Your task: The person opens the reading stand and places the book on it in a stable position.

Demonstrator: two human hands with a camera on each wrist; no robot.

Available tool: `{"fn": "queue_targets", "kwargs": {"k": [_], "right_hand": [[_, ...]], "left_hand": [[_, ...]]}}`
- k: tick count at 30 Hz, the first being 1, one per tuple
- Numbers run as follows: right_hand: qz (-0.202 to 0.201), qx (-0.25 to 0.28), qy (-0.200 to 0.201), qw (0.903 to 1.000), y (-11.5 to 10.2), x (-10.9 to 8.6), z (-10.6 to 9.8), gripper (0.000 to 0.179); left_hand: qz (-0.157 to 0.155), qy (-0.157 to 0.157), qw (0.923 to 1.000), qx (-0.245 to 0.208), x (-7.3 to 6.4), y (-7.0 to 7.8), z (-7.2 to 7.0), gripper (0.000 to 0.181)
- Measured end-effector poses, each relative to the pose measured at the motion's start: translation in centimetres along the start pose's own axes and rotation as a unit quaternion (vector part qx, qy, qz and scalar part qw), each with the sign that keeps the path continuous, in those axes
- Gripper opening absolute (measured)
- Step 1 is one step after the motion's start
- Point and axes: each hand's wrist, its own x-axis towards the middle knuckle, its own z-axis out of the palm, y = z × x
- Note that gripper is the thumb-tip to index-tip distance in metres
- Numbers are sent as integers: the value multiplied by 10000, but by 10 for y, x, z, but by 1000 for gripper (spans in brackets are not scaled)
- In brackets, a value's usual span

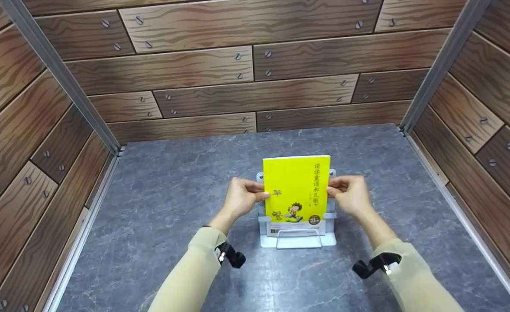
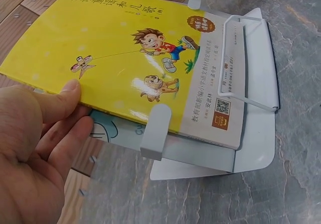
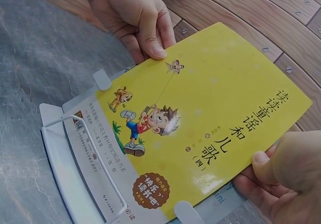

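Note:
A yellow book (image 1: 292,182) with a cartoon boy and dog on its cover leans upright on a pale book stand (image 1: 330,239). My left hand (image 1: 240,197) pinches the book's left edge, its thumb on the cover and its fingers behind. On the opposite edge my right hand (image 1: 353,197) holds the book the same way. The stand's side clips (image 2: 156,133) reach over the front of the cover. A white wire bracket (image 2: 248,102) crosses in front of the book's lower part. The book hides most of the stand's back plate, some of which shows printed lettering.
Below lies a grey marbled tabletop (image 1: 172,186). Wood-patterned panels (image 1: 203,69) rise at the back and both sides, with metal rails (image 1: 64,73) along the corners. Each wrist wears a black camera mount (image 1: 231,255).

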Motion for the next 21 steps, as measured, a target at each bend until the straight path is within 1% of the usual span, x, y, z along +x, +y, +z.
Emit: {"fn": "queue_targets", "kwargs": {"k": [6,12,14,16,18,21], "right_hand": [[2,-32,50,10000,-1,1,0,14],[-138,-93,136,9998,1,1,1,13],[-227,-140,158,9995,1,1,1,14],[-297,-224,201,9991,1,1,2,14],[-334,-332,242,9986,0,0,2,15],[-359,-505,299,9976,0,-1,2,16]], "left_hand": [[56,49,10000,21,1,0,1,17],[157,181,9994,234,-1,0,3,16],[218,244,9989,342,-1,0,4,16],[351,297,9980,439,-1,0,4,16],[487,335,9969,529,-1,0,4,15],[604,413,9952,648,-1,0,5,15]]}}
